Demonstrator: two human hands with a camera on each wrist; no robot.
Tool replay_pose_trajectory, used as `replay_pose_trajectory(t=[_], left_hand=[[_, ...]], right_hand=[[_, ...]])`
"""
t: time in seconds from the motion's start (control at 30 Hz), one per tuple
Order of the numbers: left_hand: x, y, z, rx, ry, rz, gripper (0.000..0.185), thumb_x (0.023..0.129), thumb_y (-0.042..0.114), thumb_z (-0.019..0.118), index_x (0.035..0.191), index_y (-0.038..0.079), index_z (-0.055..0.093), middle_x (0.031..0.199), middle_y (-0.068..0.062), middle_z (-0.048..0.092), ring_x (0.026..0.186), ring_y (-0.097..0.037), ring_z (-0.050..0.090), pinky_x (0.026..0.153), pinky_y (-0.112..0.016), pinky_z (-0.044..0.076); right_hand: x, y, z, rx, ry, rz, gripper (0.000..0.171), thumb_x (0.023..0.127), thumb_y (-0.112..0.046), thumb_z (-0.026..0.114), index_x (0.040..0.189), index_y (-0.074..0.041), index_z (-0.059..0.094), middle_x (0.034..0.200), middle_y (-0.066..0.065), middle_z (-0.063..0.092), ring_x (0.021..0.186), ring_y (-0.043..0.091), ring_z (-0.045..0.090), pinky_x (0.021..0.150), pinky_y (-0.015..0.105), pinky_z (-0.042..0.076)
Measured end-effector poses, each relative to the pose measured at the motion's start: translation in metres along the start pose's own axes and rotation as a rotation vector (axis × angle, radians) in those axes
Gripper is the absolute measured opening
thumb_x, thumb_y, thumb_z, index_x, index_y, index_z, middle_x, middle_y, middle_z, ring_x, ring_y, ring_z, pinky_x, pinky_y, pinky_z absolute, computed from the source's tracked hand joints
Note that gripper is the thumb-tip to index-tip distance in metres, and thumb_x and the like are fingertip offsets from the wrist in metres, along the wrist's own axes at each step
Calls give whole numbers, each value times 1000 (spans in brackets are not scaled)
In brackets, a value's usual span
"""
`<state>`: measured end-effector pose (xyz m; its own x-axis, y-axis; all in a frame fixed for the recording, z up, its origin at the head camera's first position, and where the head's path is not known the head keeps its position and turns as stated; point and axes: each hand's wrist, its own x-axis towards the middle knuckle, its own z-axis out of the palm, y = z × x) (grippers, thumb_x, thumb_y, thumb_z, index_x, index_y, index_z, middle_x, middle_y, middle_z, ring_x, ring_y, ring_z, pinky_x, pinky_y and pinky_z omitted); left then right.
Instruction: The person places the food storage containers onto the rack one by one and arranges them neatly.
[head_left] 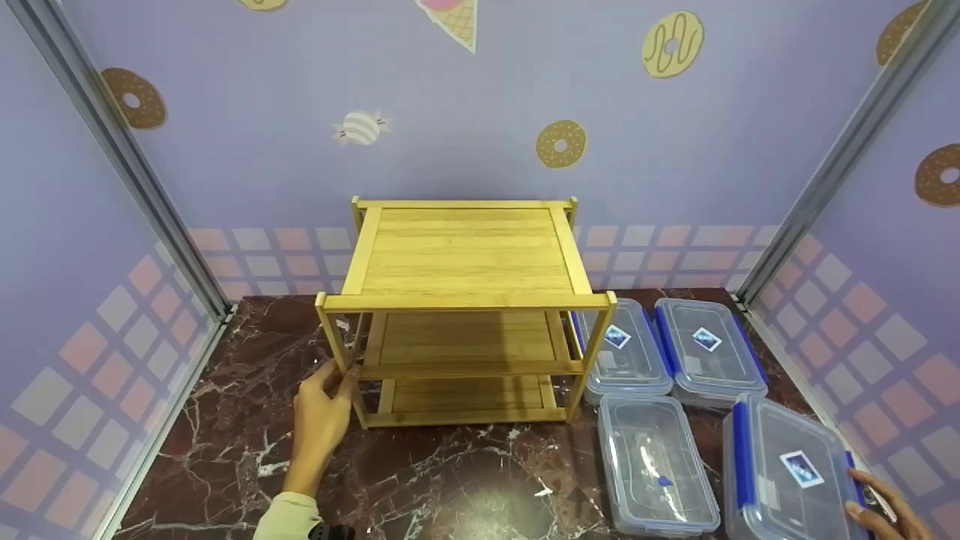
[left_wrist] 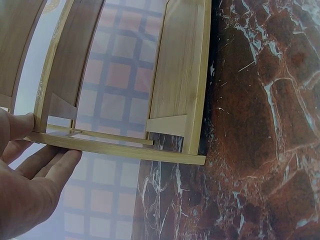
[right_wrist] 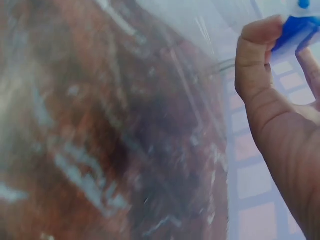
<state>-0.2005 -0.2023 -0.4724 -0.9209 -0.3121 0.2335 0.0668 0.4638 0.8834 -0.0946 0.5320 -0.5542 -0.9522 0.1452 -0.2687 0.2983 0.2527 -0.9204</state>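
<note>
A three-tier bamboo shelf (head_left: 465,255) stands against the back wall. My left hand (head_left: 321,412) grips its front left post just below the middle tier. In the left wrist view, the thumb lies on one side of that post (left_wrist: 120,150) and the fingers on the other. At the front right, my right hand (head_left: 889,510) holds a clear plastic food container (head_left: 787,435) with blue side latches and a diamond label on its lid. The right wrist view has the thumb and fingers pinching a blue latch (right_wrist: 295,37) at the container's edge.
Two lidded containers (head_left: 622,360) (head_left: 709,352) sit side by side to the right of the shelf. A clear container (head_left: 656,465) without visible side latches lies in front of them. Patterned walls with a metal corner rail (head_left: 825,165) enclose the dark marbled tabletop (head_left: 450,480).
</note>
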Motion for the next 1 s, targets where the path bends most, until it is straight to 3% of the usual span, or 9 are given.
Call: replay_pose_trajectory(t=[0.1, 0.17, 0.33, 0.57, 0.67, 0.87, 1.0], left_hand=[[0, 0, -1, 11, 3, -8, 26, 94, 24, 59, 115, 9, 65, 107, -14, 69, 97, -28, 66, 79, -47, 54], [-1, 0, -1, 13, 1, -12, 27, 95, 25, 59, 116, 9, 65, 108, -15, 68, 97, -29, 66, 80, -47, 54], [-1, -1, -1, 22, 9, -14, 27, 94, 24, 59, 115, 9, 65, 107, -15, 69, 96, -28, 66, 80, -47, 53], [-1, -1, -1, 35, 22, -27, 24, 93, 25, 61, 113, 12, 67, 104, -11, 70, 96, -27, 66, 82, -47, 52], [-1, -1, -1, 39, 15, -29, 27, 94, 28, 60, 115, 13, 66, 106, -12, 69, 98, -28, 66, 83, -47, 51], [0, -1, -1, 14, -9, -29, 30, 95, 26, 59, 119, 10, 63, 112, -18, 66, 100, -33, 64, 81, -49, 53], [0, 0, -1, 17, 6, -31, 29, 94, 26, 61, 119, 13, 64, 111, -15, 67, 102, -29, 64, 84, -47, 52]], right_hand=[[-1, -15, 2, 23, 50, 47, 64, 96, -34, 55, 147, -47, 18, 102, -4, 50, 78, 19, 62, 64, 43, 54], [-3, -27, 5, 57, 73, 45, 63, 97, -32, 54, 146, -48, 18, 93, -9, 54, 75, 20, 63, 62, 42, 54], [-8, -62, 19, 212, 78, -47, 57, 98, -24, 52, 144, -46, 26, 85, -6, 63, 72, 20, 66, 58, 45, 55], [-2, -107, 42, 557, -108, -311, 52, 100, -1, 38, 145, -28, 33, 98, 5, 64, 79, 24, 68, 63, 45, 57], [4, -128, 50, 639, -170, -389, 50, 100, 3, 34, 143, -22, 38, 96, 10, 66, 74, 26, 69, 61, 42, 57], [14, -176, 60, 663, -213, -400, 45, 100, 1, 35, 137, -21, 44, 98, 11, 66, 73, 26, 69, 59, 40, 57], [20, -208, 67, 679, -232, -432, 42, 99, 2, 36, 136, -17, 45, 97, 12, 67, 70, 26, 69, 57, 38, 56]])
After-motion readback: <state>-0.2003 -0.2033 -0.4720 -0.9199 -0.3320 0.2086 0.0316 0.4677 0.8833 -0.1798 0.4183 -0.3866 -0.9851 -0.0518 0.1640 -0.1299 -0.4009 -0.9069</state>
